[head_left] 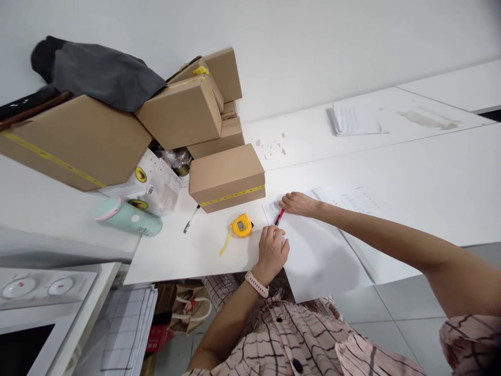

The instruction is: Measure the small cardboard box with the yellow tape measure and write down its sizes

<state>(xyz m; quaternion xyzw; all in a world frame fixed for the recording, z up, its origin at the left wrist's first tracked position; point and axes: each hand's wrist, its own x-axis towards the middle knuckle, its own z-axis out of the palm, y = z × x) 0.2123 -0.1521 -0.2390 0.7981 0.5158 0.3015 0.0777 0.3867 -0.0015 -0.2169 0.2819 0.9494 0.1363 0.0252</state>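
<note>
My right hand [299, 203] reaches in over the top of the notebook's paper [321, 256], its fingers curled around the upper end of a red pen [279, 216]. The pen's dark lower end points toward my left hand [273, 247]. My left hand rests at the paper's left edge, fingers loosely bent and the thumb apart from them; whether a fingertip touches the pen is hard to see. A pale wristband circles that wrist. Left of it lies a yellow tape measure [241, 225], a short length of its blade pulled out. Behind stands a closed cardboard box [229, 175] with yellow tape.
A black-and-clear pen [191, 219] and a mint-green cylindrical case [129, 216] lie on the left. More cardboard boxes [180, 112] are stacked behind, a dark cloth [102, 73] over them. Papers [354, 120] sit at the back right. The white table [164, 261] ends near my body.
</note>
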